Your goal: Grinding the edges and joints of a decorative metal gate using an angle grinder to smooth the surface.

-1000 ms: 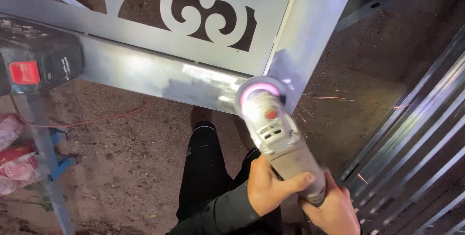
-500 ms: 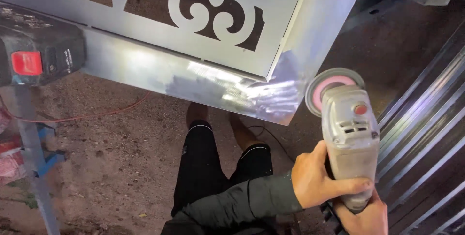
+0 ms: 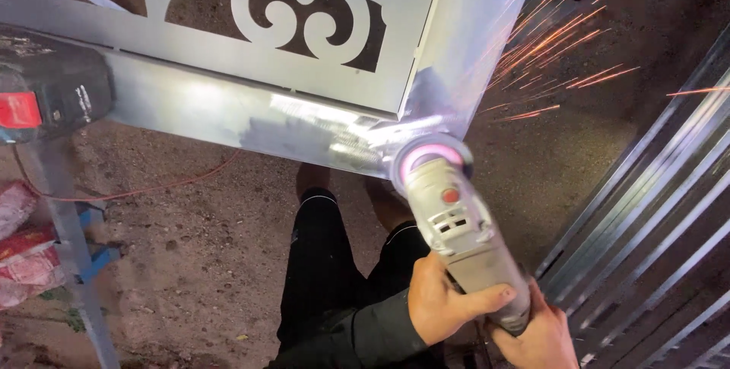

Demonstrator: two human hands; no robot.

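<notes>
— Biggest thing in view?
— Grey steel gate panel (image 3: pixel 228 110), lying flat above the dirt ground (image 3: pixel 190 262), with scroll-shaped cutouts in its sheet and a plain frame bar along the near edge.
— And off to the right edge?
— Stack of ribbed metal bars (image 3: pixel 654 224), slanting from the lower right up toward the top right corner, apart from the panel.
— Next down in size?
— Black trouser legs (image 3: pixel 319 270) and bare feet, standing on the dirt under the panel's near edge. Further left, a dark boxy machine (image 3: pixel 53 88) with a red patch, resting on the panel's left end. Below it, a thin metal post (image 3: pixel 72 255) and some red-and-white bags (image 3: pixel 23 255) on the ground.
— Then the tool?
— Grey angle grinder (image 3: pixel 456 224), disc pressed against the panel's near right corner, body sloping down toward the hands. Orange sparks (image 3: pixel 563 50) flying up and to the right from that corner.
— Hands?
— Left hand (image 3: pixel 445 304) clenched round the grinder's rear body, dark sleeve at the wrist. Right hand (image 3: pixel 536 335) gripping the tail end just behind, touching the left.
— Smallest bit?
— Thin orange cable (image 3: pixel 160 186) trailing over the dirt beneath the frame bar.
</notes>
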